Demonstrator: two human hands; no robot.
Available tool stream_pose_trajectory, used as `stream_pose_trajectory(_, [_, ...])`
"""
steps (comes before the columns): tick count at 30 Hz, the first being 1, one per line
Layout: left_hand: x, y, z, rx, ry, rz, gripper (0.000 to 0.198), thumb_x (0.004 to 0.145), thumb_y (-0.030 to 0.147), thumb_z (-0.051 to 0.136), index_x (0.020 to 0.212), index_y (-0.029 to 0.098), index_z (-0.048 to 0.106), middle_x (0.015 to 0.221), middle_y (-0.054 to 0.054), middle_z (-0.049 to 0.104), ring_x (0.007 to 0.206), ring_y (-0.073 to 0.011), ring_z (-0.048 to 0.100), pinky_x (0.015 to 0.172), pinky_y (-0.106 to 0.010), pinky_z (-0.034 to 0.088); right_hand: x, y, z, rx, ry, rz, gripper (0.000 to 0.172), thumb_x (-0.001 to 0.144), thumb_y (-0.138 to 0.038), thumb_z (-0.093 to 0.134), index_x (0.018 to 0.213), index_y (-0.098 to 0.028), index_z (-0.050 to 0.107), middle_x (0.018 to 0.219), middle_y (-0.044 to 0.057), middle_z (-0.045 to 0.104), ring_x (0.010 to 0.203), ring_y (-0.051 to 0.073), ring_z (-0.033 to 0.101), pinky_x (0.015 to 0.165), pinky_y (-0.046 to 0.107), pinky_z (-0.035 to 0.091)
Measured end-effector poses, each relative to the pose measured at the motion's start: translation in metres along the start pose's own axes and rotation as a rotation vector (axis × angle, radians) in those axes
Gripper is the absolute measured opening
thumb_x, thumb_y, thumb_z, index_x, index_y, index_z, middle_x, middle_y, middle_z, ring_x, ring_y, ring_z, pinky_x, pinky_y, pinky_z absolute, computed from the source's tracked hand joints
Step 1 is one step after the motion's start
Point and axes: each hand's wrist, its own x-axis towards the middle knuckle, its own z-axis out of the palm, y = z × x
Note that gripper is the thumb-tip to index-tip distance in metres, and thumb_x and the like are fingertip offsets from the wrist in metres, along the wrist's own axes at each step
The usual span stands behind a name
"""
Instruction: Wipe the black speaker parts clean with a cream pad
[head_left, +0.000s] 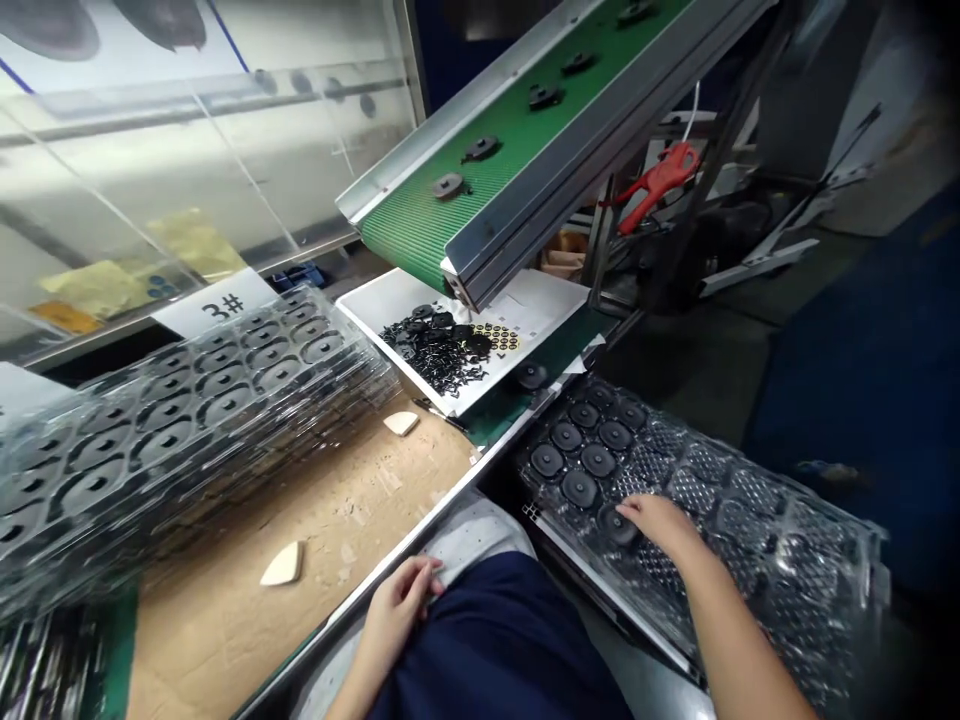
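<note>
My right hand reaches over the clear plastic tray on the right. Its fingertips pinch the middle of a round black disc-shaped part, which lies in or just over a pocket of that tray; I cannot tell if it touches the bottom. Several like discs sit in the pockets beside it. My left hand rests on my lap at the table's edge, fingers curled together, with nothing seen in them.
A green conveyor belt slopes down carrying black parts, ending above a white tray with a heap of small black pieces. Stacked clear trays stand left. Two cream wedges lie on the brown tabletop. A red air gun hangs behind.
</note>
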Motion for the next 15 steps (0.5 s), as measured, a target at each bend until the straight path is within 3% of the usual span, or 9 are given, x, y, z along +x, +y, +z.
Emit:
stream_pose_trajectory(3, [-0.013, 0.007, -0.007, -0.079, 0.082, 0.008, 0.044, 0.064, 0.055, 0.063, 0.084, 0.016, 0.066, 0.066, -0.002, 0.067, 0.052, -0.0142, 0.056, 0.05, -0.027, 0.042, -0.007, -0.009, -0.006, 0.022, 0.124, -0.035, 0.022, 0.09, -0.03, 0.049, 0.104, -0.016, 0.056, 0.103, 0.006, 0.059, 0.086, 0.015, 0.059, 0.074, 0.033, 0.051])
stream_pose_trajectory(5, [-0.022, 0.012, -0.017, -0.123, 0.162, 0.031, 0.045, 0.062, 0.055, 0.065, 0.084, 0.016, 0.067, 0.069, -0.003, 0.068, 0.056, -0.0156, 0.058, 0.055, -0.028, 0.046, -0.012, -0.033, -0.014, 0.058, 0.232, -0.143, 0.021, 0.09, -0.03, 0.049, 0.103, -0.016, 0.057, 0.102, 0.005, 0.059, 0.085, 0.015, 0.059, 0.074, 0.033, 0.05])
stream_pose_trajectory(8, [-0.034, 0.022, -0.037, -0.168, 0.302, 0.079, 0.041, 0.064, 0.052, 0.066, 0.086, 0.017, 0.067, 0.073, -0.004, 0.07, 0.06, -0.0153, 0.059, 0.061, -0.027, 0.048, -0.022, -0.098, -0.025, 0.123, 0.387, -0.432, 0.023, 0.09, -0.03, 0.049, 0.106, -0.016, 0.056, 0.103, 0.006, 0.059, 0.086, 0.015, 0.059, 0.075, 0.035, 0.05])
stream_pose_trajectory(11, [-0.042, 0.031, -0.06, -0.199, 0.41, 0.115, 0.039, 0.066, 0.049, 0.065, 0.089, 0.018, 0.067, 0.077, -0.004, 0.071, 0.065, -0.0158, 0.06, 0.066, -0.026, 0.049, -0.032, -0.175, -0.031, 0.16, 0.514, -0.708, 0.028, 0.09, -0.029, 0.048, 0.116, -0.018, 0.052, 0.114, 0.007, 0.055, 0.099, 0.019, 0.056, 0.084, 0.039, 0.047])
stream_pose_trajectory(15, [-0.044, 0.035, -0.09, -0.225, 0.485, 0.124, 0.039, 0.066, 0.048, 0.066, 0.091, 0.018, 0.066, 0.083, -0.004, 0.071, 0.072, -0.0177, 0.062, 0.072, -0.027, 0.05, -0.031, -0.247, -0.033, 0.146, 0.634, -0.84, 0.045, 0.088, -0.031, 0.05, 0.13, -0.018, 0.039, 0.131, 0.011, 0.044, 0.119, 0.025, 0.043, 0.096, 0.045, 0.038])
